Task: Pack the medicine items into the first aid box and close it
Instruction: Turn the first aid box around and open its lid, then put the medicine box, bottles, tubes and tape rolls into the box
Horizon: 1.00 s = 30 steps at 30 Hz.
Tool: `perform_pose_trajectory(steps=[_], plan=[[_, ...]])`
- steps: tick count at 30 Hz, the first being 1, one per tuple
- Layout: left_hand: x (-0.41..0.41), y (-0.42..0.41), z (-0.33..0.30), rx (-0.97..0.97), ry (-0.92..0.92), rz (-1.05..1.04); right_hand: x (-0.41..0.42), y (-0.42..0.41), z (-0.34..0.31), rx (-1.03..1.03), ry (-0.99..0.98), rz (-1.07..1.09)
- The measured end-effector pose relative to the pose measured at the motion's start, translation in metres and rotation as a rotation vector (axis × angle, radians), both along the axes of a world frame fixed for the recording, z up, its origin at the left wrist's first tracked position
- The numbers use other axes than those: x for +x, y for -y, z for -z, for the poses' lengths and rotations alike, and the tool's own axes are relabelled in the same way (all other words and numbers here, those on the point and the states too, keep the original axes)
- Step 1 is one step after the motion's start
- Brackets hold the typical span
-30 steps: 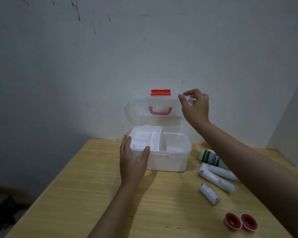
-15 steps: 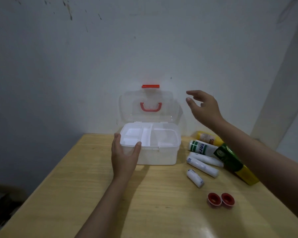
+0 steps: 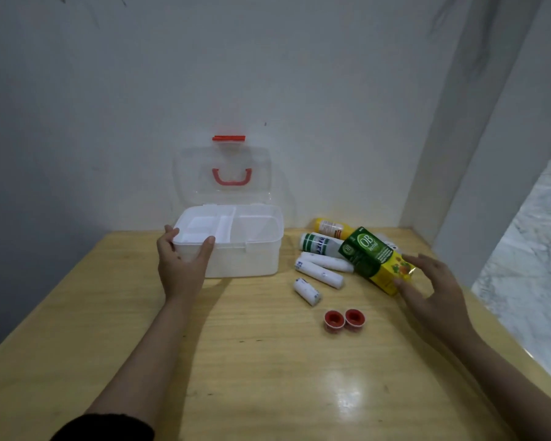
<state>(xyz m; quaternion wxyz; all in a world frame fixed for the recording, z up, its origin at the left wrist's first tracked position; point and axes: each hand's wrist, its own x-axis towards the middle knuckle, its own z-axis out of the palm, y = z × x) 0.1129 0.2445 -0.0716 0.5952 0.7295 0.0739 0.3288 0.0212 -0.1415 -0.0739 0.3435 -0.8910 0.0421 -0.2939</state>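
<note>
While the first aid box (image 3: 245, 249) stands open at the back of the wooden desk (image 3: 268, 361), against the wall, its front left corner is gripped by the left hand (image 3: 180, 268), with the thumb laid on the rim and the fingers around the side. The box is made of white, half-transparent plastic; a white tray with compartments is seen inside, and the clear lid (image 3: 223, 176) is raised upright, with a red handle (image 3: 232, 178) and a red latch (image 3: 229, 138) on it. To the right of the box the medicine items are lying together: a yellow bottle (image 3: 331, 228), a white bottle with green stripes (image 3: 320, 245), three white bandage rolls (image 3: 320, 275) and two small red-capped tape rolls (image 3: 344, 319). A green and yellow carton (image 3: 372, 259) is resting tilted over the bottles. The right hand (image 3: 433, 291) is held open with spread fingers, touching the near yellow end of the carton, which is not yet grasped.
</note>
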Motion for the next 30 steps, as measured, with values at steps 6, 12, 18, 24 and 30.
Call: perform_pose_trajectory(steps=[6,12,18,24,30], plan=[[-0.001,0.001,-0.001,-0.007,-0.012,-0.004,0.012,0.002,0.008,0.235,-0.106,-0.018],[-0.001,0.0,0.0,-0.006,-0.02,0.0,0.011,-0.005,-0.005,0.27,-0.015,-0.026],[-0.003,0.0,-0.001,-0.015,-0.009,-0.018,0.027,-0.053,-0.063,0.186,0.116,-0.231],[-0.007,0.001,-0.006,-0.037,-0.027,-0.003,0.082,-0.122,-0.119,-0.103,0.117,-0.323],[-0.007,-0.001,-0.007,-0.064,-0.047,-0.001,0.132,-0.165,-0.121,-0.355,-0.149,-0.358]])
